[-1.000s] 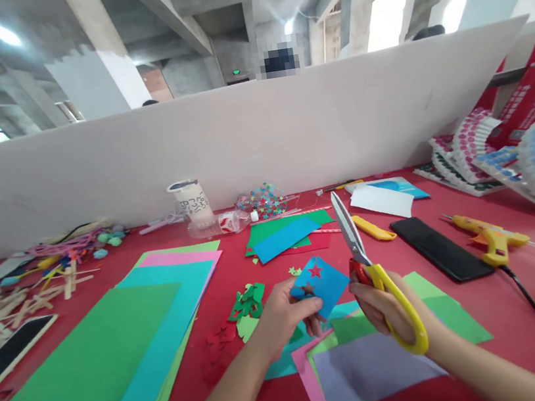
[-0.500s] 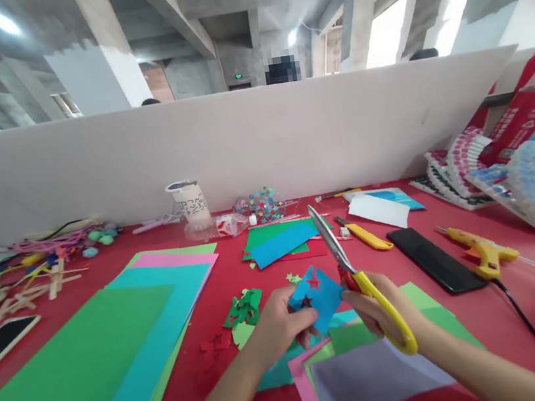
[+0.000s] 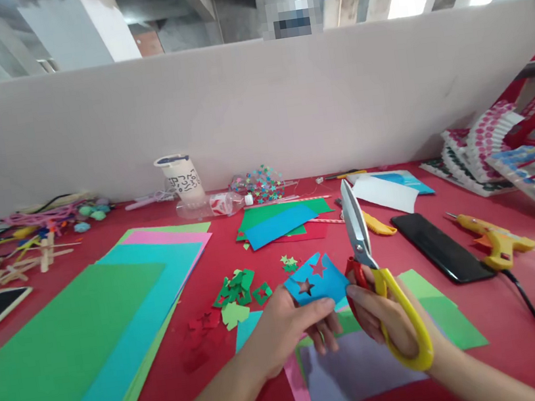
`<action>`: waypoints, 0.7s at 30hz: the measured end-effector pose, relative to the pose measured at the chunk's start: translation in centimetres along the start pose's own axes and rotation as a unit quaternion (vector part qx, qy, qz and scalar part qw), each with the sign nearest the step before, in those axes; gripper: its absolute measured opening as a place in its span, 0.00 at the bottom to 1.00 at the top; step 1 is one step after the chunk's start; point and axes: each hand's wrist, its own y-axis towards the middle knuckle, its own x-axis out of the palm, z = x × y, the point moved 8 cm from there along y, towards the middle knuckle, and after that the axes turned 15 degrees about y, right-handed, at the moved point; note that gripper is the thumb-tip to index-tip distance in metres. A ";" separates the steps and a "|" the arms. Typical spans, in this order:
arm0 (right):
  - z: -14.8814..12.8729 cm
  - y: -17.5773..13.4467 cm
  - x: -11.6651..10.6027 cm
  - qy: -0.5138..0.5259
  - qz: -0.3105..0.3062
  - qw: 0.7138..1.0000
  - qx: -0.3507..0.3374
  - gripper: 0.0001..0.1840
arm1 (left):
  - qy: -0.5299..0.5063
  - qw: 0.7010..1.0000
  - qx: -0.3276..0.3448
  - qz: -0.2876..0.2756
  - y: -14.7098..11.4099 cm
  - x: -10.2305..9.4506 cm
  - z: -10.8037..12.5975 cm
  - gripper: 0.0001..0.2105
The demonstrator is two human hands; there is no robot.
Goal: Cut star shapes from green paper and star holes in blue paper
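Observation:
Pinched between the thumb and fingers of my left hand point(image 3: 297, 322) is a piece of blue paper point(image 3: 326, 280) with two star-shaped holes. My right hand point(image 3: 385, 310) is closed round the yellow and red handles of a pair of scissors point(image 3: 359, 231), whose blades point up and away from me. The right fingertips also touch the paper's right edge. Below the hands lie sheets of coloured paper point(image 3: 365, 366), partly hidden by them. Green paper scraps point(image 3: 235, 288), red scraps point(image 3: 205, 322) and small cut stars point(image 3: 289, 262) lie beyond my left hand.
A large stack of coloured sheets point(image 3: 91, 331) covers the left. To the right are a black phone point(image 3: 440, 246), a yellow glue gun point(image 3: 496, 238) with its cord, and a utility knife point(image 3: 377, 223). A plastic bottle point(image 3: 211, 205) lies by a white partition point(image 3: 235, 112).
The scissors have turned more upright and shifted right with my right hand. In my left hand the blue paper has tilted, its holes now facing me more. The camera view has dipped.

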 end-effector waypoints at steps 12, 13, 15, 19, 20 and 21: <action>-2.3 -1.3 1.8 -0.093 -0.155 0.984 0.008 0.26 | 0.003 0.982 0.034 0.183 -0.4 -4.4 0.5 0.13; -2.2 -1.3 1.7 -0.107 -0.166 0.980 0.010 0.27 | -0.002 0.978 0.039 0.205 -0.6 -5.0 0.6 0.13; -1.9 -1.3 1.5 -0.138 -0.179 0.974 0.015 0.31 | 0.004 0.971 0.042 0.236 -0.8 -5.9 0.8 0.15; -1.4 -1.2 1.4 -0.162 -0.189 0.968 0.039 0.32 | 0.023 0.964 0.048 0.261 -1.3 -7.3 1.6 0.18; -1.4 -1.2 1.6 -0.156 -0.198 0.967 0.044 0.32 | 0.022 0.963 0.050 0.265 -1.3 -7.6 1.9 0.19; -1.4 -1.3 1.8 -0.148 -0.207 0.966 0.049 0.31 | 0.020 0.962 0.049 0.268 -1.4 -7.7 2.1 0.19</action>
